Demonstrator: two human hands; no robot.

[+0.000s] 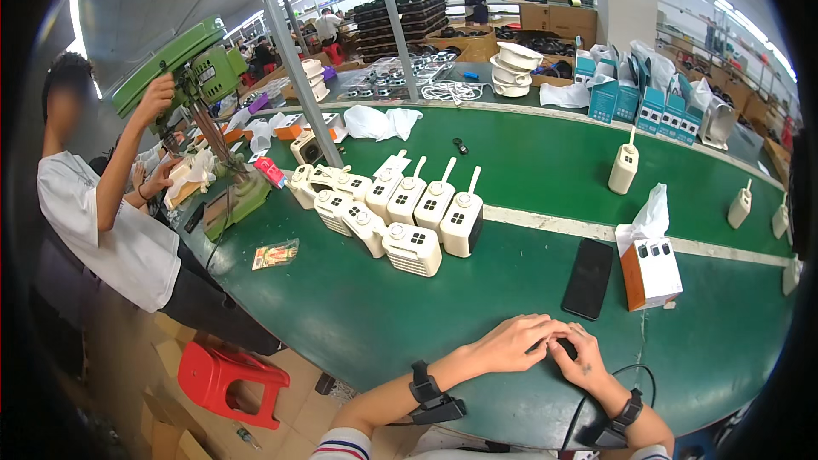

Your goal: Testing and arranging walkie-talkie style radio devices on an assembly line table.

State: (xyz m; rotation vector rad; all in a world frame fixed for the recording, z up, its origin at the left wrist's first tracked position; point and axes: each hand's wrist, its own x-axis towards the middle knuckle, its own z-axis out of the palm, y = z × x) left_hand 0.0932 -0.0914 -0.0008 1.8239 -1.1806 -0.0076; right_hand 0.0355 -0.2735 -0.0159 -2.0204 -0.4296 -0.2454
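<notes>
Low in the frame, right of centre, the left hand (515,345) and right hand (583,362) meet with bent fingers at a small dark piece (564,347), mostly hidden; whether either is clamped on it, and where its long axis points, cannot be told. Above, a flat, glossy black phone (588,279) tilts slightly rightward beside a boxy white-and-orange carton (653,277) on the smooth green table (503,298).

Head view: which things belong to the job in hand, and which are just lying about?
In hand:
- left hand and right hand, together at a small dark item, mostly hidden
- possibly the cream devices, untouched

Seemingly just lying about:
- black phone
- flat packet
- red stool
</notes>
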